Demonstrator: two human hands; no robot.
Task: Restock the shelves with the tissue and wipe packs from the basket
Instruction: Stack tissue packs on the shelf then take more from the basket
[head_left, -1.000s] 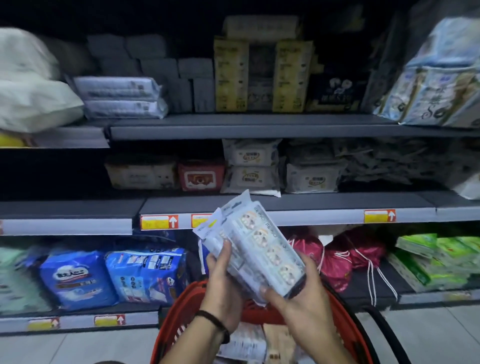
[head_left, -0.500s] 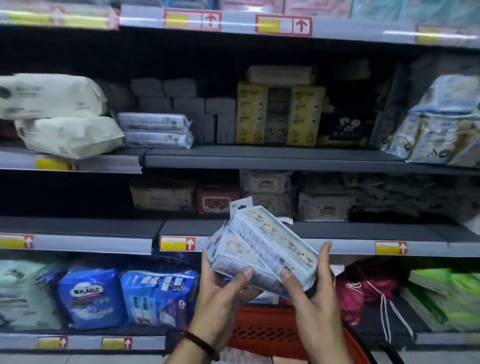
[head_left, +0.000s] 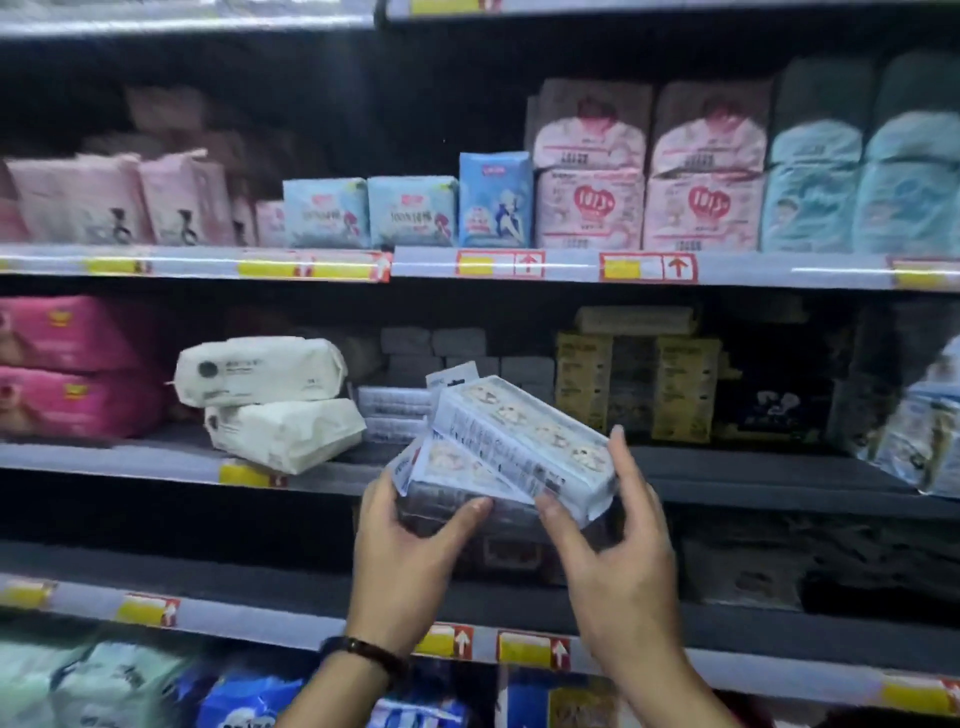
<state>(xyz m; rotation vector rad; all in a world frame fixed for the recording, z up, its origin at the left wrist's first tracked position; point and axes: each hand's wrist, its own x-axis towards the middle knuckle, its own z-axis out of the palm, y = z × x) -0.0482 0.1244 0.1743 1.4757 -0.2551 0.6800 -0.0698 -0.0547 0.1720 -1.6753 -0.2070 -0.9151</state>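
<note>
Two tilted tissue packs before a shelf, fingers of left hand and right hand curled round them.

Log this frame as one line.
left hand: holds lower tissue pack | right hand: holds upper tissue pack | where: in front of shelf | placed: not yet

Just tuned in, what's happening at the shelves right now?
A person holds two tissue packs, one lying across the other. The left hand grips the lower pack and the right hand pinches the upper pack at its near end. Both packs are in the air in front of the shelf that carries the white packs. Neither has been set down yet.
</note>
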